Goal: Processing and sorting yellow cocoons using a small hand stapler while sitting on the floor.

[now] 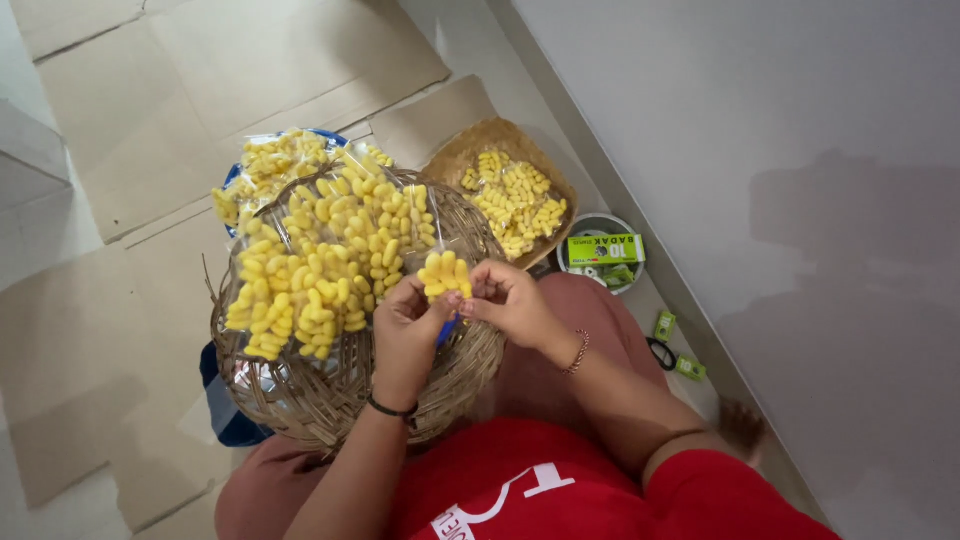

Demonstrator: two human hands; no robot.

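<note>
Yellow snack pieces in a small clear packet (445,275), pinched from both sides above the near rim of a woven basket (300,400) on the person's lap. Left hand (408,325) closed on the packet's lower left edge, fingers curled; right hand (508,300) closed on its right edge, thumb and fingertips nipping the plastic. Packet looks light and soft, film likely slippery, contents probably brittle and easy to crush; safest hold judged to be the plastic edge, not the filled middle. The basket carries a big heap of filled packets (320,260), crowding right up to the held one. Behind it more packets sit on a blue-rimmed plate (240,175). To the right, a shallow woven tray (470,150) with loose yellow pieces. Next to that a round tin (600,225) with a green box (605,250) on top, near the wall. Small green items and dark scissors (662,352) on the floor. Cardboard sheets (200,80) underneath.
</note>
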